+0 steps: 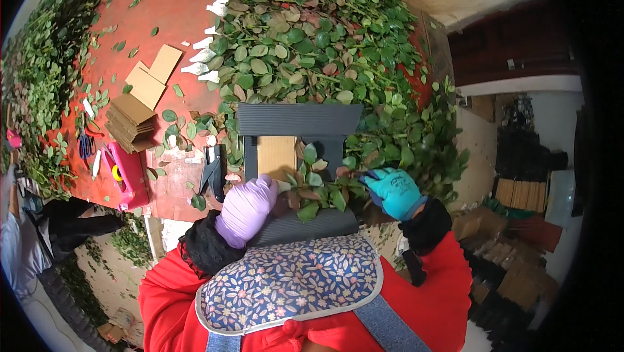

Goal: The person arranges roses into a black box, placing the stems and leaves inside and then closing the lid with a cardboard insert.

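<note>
"Between my left hand (246, 212) and right hand (394, 193), set apart, lie leafy stems (314, 193); cardboard (276, 155) sits just beyond. I can't tell either grip."

"Which step?"

"Arranging stems, I judge; next calls for evening them over the cardboard."

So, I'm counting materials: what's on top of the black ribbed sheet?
A tan cardboard piece and leafy stems lie over the black ribbed sheet. The stems cover part of the cardboard; anything else beneath them can't be seen.

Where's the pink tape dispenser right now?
Head view, left side: the pink tape dispenser sits on the red table by its near edge, just below the cardboard stack.
</note>
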The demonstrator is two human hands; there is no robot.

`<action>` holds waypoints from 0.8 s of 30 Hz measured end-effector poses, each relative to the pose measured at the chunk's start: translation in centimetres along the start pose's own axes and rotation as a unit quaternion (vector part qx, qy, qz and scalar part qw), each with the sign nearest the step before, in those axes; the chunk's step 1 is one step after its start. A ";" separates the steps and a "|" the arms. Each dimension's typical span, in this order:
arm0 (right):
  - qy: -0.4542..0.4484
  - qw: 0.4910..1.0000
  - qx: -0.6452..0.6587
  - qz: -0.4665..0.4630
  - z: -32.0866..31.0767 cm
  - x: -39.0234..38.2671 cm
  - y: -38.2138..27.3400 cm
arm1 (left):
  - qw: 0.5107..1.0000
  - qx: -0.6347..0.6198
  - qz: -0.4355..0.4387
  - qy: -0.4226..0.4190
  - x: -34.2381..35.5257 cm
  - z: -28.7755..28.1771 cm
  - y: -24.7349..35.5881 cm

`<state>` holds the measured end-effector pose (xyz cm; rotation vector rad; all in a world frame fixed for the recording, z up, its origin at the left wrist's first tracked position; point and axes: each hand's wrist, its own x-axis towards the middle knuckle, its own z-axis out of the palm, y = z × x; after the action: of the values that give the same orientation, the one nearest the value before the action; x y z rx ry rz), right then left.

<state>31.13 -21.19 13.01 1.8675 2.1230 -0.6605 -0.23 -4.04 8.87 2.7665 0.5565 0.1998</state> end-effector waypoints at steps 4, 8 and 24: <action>0.045 0.994 0.023 -0.093 -10.8 2.9 0.1 | 0.994 0.038 -0.042 -0.089 -0.4 -0.4 0.7; 0.274 0.942 0.098 -0.166 -16.8 14.7 0.5 | 0.997 0.036 -0.043 -0.057 -0.5 -0.9 1.0; 0.020 0.995 -0.058 0.079 -8.9 41.5 4.7 | 0.995 0.026 -0.070 -0.062 -0.1 -0.2 0.7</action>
<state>30.28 19.65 0.79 1.9741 1.9653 -0.4601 -0.09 -4.66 9.26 2.7522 0.7275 -0.0192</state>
